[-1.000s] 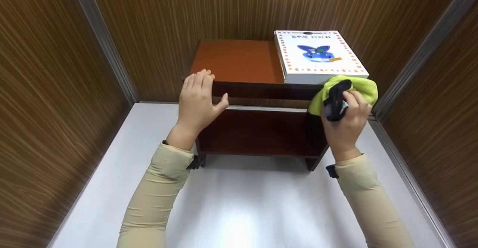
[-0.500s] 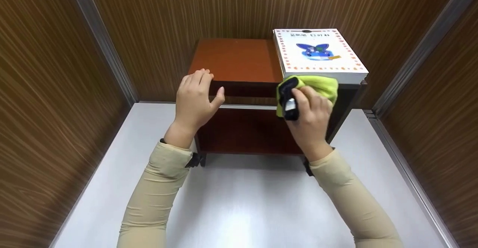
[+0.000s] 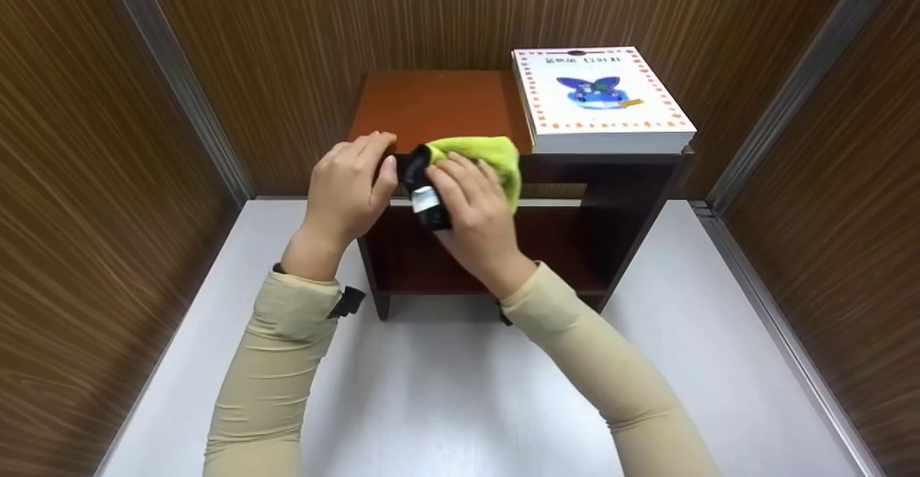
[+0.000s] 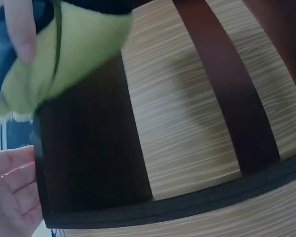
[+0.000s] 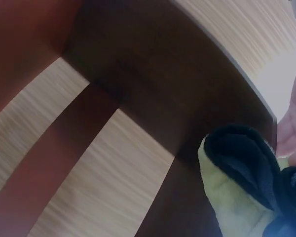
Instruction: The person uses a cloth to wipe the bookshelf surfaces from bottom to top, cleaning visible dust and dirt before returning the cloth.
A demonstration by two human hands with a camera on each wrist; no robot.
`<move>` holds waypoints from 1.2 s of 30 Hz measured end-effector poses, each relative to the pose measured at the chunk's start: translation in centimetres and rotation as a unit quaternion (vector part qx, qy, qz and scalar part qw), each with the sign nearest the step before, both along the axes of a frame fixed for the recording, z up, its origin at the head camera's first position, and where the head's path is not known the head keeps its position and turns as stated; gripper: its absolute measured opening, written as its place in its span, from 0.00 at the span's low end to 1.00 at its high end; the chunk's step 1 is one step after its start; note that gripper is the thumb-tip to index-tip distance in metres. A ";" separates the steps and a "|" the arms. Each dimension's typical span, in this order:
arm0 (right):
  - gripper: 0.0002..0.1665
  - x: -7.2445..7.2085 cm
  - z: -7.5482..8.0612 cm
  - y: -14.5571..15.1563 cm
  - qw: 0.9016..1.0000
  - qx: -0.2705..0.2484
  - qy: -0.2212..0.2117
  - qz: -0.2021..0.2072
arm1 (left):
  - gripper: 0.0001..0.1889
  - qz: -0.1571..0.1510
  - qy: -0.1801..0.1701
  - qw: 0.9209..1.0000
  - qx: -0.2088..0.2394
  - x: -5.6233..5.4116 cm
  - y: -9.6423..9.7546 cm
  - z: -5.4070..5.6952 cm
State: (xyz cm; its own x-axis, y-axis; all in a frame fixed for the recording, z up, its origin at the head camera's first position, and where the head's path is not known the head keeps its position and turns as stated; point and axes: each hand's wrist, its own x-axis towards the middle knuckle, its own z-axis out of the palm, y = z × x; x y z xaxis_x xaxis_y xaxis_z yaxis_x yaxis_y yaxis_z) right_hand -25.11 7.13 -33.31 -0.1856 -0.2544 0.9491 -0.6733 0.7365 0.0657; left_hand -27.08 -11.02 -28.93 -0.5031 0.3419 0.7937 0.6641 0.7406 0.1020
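Note:
In the head view my left hand [image 3: 345,182] rests on the front left corner of a small brown shelf unit [image 3: 438,107], fingers over its top edge and thumb toward the front. My right hand [image 3: 474,207] grips a bunched lime-green and black cloth [image 3: 499,157] with a white label, against the unit's front edge near the left hand. The cloth [image 4: 89,49] also fills the upper left of the left wrist view, beside the dark panel. In the right wrist view, folds of the cloth [image 5: 222,197] show at lower right.
A stack of white books [image 3: 596,96] with a butterfly picture on the top cover lies on the unit's right half. The unit has a lower shelf [image 3: 553,240] and stands on a white surface [image 3: 431,391]. Wood-grain walls [image 3: 445,17] enclose it on the back and sides.
My right hand has carried the cloth leftward along the unit's front edge, from its right end to near the left hand. The left hand stays at the corner, thumb closer to the fingers.

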 end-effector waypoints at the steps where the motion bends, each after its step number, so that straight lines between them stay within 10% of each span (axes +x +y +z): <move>1: 0.24 0.0 0.1 -0.6 1.000 0.008 -0.005 0.008 | 0.24 -0.002 -0.005 1.000 0.002 0.1 -0.1 0.0; 22: 0.30 -0.7 -0.8 -7.4 0.993 0.078 -0.067 0.065 | 0.14 -0.092 -0.134 0.985 0.062 1.9 -1.9 1.5; 31: 0.39 -1.6 -7.6 -7.1 0.960 0.225 -0.150 0.073 | 0.17 -0.011 -0.026 0.999 -0.025 1.9 -0.7 0.4; 36: 0.23 -1.5 -14.5 -6.8 0.932 0.311 -0.177 0.059 | 0.17 0.007 0.002 0.999 -0.037 1.2 0.2 0.1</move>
